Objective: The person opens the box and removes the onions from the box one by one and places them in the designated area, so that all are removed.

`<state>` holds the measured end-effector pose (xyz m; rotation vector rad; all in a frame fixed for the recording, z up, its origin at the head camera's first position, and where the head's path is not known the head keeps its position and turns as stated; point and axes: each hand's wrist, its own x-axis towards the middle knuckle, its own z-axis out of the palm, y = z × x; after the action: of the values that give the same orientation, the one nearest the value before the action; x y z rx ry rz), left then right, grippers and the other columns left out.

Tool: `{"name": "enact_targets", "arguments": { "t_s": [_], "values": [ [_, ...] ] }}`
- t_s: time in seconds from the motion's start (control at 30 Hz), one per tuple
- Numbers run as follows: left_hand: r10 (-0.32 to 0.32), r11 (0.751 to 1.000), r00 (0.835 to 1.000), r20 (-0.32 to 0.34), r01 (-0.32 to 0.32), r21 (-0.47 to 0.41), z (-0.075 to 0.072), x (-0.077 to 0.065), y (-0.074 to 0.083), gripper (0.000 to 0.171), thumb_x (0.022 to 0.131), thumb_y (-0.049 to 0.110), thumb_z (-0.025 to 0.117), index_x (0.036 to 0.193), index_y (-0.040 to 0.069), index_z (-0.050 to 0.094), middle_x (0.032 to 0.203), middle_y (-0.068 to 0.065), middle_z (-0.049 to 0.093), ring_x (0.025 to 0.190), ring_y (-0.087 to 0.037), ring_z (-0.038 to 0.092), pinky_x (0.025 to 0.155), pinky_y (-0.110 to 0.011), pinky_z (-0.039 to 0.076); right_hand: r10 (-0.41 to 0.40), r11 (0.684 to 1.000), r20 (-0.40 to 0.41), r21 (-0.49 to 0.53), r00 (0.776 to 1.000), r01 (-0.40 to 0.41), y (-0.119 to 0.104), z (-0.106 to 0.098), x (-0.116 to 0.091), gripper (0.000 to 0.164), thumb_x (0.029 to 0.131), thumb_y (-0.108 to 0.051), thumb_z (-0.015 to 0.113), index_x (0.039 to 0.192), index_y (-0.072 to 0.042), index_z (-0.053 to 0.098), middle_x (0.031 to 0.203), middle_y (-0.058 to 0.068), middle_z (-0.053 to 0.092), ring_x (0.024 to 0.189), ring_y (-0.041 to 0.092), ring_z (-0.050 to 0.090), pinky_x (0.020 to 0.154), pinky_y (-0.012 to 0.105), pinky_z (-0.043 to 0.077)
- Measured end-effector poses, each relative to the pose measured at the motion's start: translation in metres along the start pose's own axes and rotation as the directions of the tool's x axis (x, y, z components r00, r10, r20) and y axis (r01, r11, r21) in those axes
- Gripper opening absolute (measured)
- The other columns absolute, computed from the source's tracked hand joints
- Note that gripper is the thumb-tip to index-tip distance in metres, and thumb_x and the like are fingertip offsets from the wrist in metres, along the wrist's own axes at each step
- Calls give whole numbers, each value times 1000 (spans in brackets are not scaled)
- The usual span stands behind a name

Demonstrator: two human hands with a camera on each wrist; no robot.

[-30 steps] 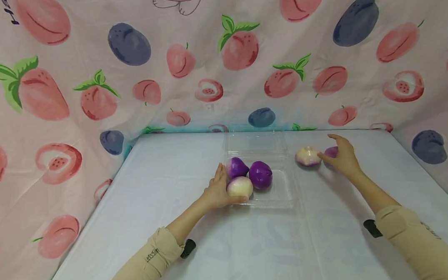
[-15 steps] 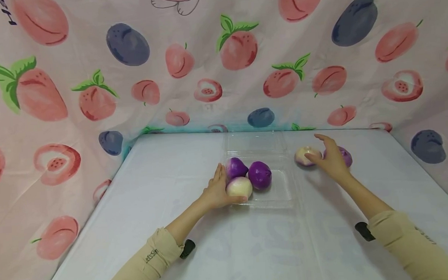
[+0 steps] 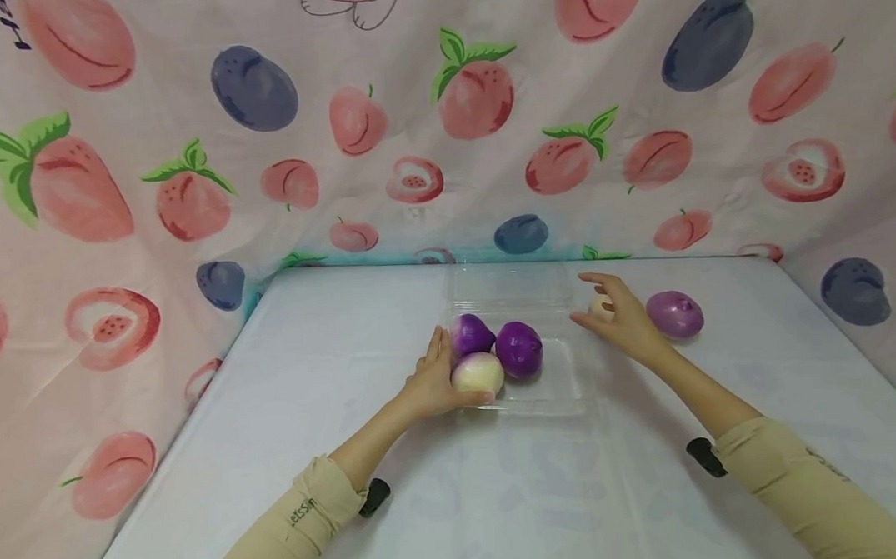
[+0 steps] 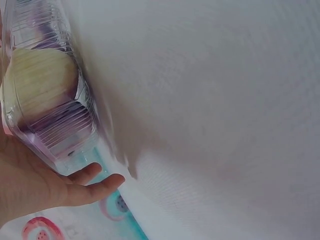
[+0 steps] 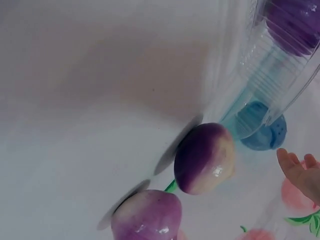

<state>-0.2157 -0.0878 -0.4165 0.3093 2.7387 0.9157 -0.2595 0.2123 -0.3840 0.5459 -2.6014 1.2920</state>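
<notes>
Three purple-and-white bulbs (image 3: pixel 520 350) are sitting in the clear container (image 3: pixel 562 406) at the centre of the frame; a mauve bulb (image 3: pixel 675 315) and a paler bulb (image 3: pixel 599 308) are lying right of centre. Over the last second the right hand (image 3: pixel 621 318) has been sliding leftward, uncovering the mauve one. Its thumb and fingers are standing apart around nothing, so neither loose bulb seems to be being taken up yet. The left hand (image 3: pixel 428 387) is resting against the container's left corner, fingers extended.
</notes>
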Motion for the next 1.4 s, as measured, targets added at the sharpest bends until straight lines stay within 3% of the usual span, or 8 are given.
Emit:
{"name": "enact_targets", "arguments": {
  "t_s": [0.2, 0.6, 0.93, 1.17, 1.4],
  "values": [
    [-5, 1000, 1000, -6, 5, 2, 0, 1, -1, 123, 70, 57, 75, 151, 3, 0, 159, -11, -9, 140, -46, 18, 102, -70, 24, -21, 999, 85, 32, 996, 18, -3, 10, 2, 63, 87, -10, 68, 140, 0, 36, 145, 25, 34, 128, 47, 37, 99, 62, 35],
    [-3, 1000, 1000, -5, 3, 8, 0, 0, 1, 123, 70, 57, 75, 151, 3, -1, 159, -11, -9, 140, -46, 19, 101, -70, 26, -31, 999, 177, 19, 984, 28, -15, 33, 3, 68, 82, -17, 73, 140, -5, 39, 144, 22, 38, 126, 47, 39, 97, 62, 38],
    [-4, 1000, 1000, -3, 4, 1, 0, 0, 0, 123, 70, 57, 75, 151, 2, 1, 159, -13, -8, 139, -48, 19, 101, -71, 25, -132, 991, 210, 32, 969, 128, -12, 51, 0, 69, 79, -14, 75, 138, -1, 42, 140, 22, 43, 126, 43, 41, 100, 59, 36],
    [0, 1000, 1000, -7, 0, 7, 1, 1, -1, 123, 70, 57, 75, 151, 2, 0, 159, -12, -8, 139, -48, 19, 100, -71, 25, -87, 995, 241, -34, 967, 98, -15, 59, -3, 68, 79, -17, 76, 137, -1, 44, 137, 24, 45, 122, 46, 44, 98, 58, 40],
    [-1, 1000, 1000, -10, 2, 5, 0, 0, 1, 123, 70, 57, 75, 151, 2, 1, 159, -12, -7, 139, -47, 20, 101, -70, 26, -55, 997, 270, -39, 961, 68, -17, 66, -3, 72, 78, -15, 77, 137, 2, 41, 138, 27, 43, 126, 45, 41, 103, 56, 36]
  ]
}}
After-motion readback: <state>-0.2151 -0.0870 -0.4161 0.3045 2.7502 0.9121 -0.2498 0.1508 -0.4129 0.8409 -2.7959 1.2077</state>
